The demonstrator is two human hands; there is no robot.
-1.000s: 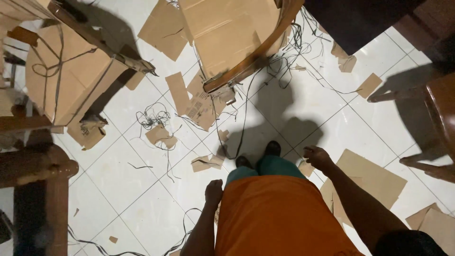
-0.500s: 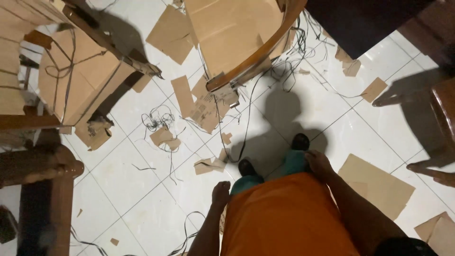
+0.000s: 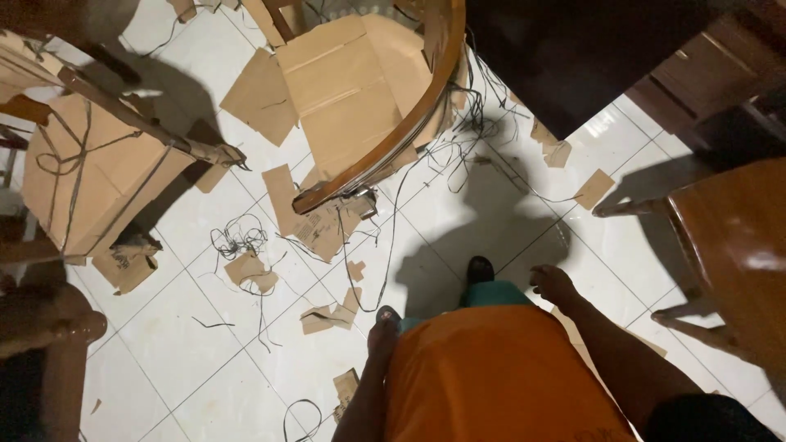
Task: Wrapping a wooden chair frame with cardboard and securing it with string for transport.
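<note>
Our left hand point(image 3: 381, 327) and right hand point(image 3: 553, 283) hang loose and hold nothing, we think, near light, bendy cardboard scraps point(image 3: 327, 317), easy to pinch by an edge.

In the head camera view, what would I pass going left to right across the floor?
Strapped cardboard box → tangle of black wire → curved wooden chair frame → left hand → black shoe → right hand → wooden chair.

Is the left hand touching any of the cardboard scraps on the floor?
Apart. The head view shows the left hand empty, hanging beside the orange shirt, well above the floor; the nearest cardboard scrap lies on the white tiles.
</note>
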